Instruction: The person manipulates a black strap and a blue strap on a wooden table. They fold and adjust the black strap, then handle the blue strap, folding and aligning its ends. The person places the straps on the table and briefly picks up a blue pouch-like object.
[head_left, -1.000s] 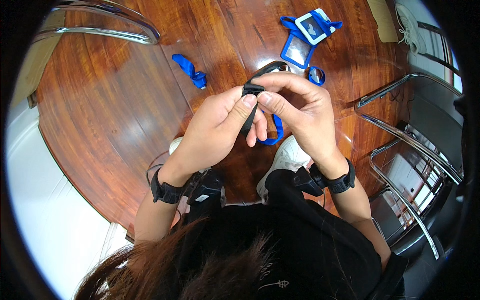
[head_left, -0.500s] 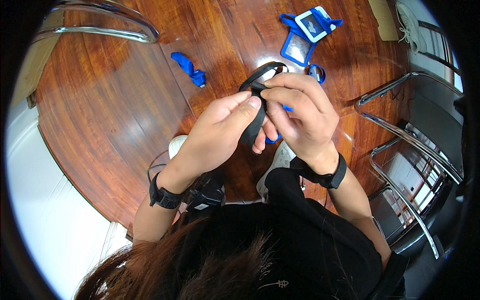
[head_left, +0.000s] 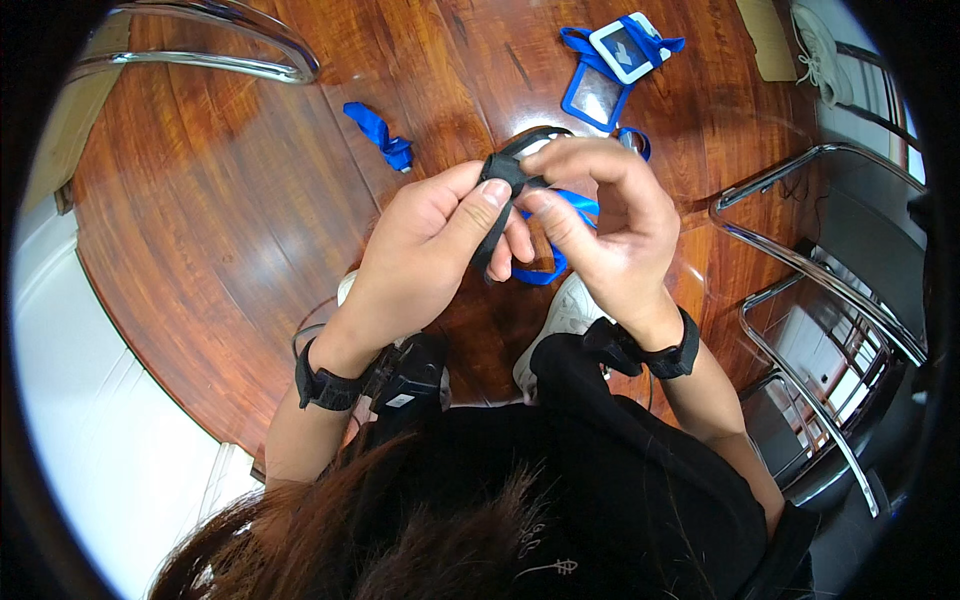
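Observation:
A black fabric strap (head_left: 502, 170), partly wound into a small roll, is in my hands above the wooden floor. My left hand (head_left: 425, 240) pinches the roll between thumb and fingers, and a tail of strap hangs down past its fingertips. Across from it, my right hand (head_left: 620, 215) has its thumb and index finger closed around the strap's other side. A black loop stretches beyond the fingers. Below the hands lies a blue lanyard (head_left: 543, 277), partly hidden by them. To the far left sits a folded blue ribbon bundle (head_left: 378, 135).
Farther off lie a white-framed badge holder (head_left: 630, 50) and a blue-framed badge holder (head_left: 595, 100) with blue lanyards. Chrome chair legs (head_left: 820, 260) stand at right, and a chrome tube frame (head_left: 250, 40) at far left. A white shoe (head_left: 822, 60) is at far right.
The strap's held part has become a more compact roll between my fingers. My right thumb and index finger have spread somewhat, uncovering more of the blue lanyard below.

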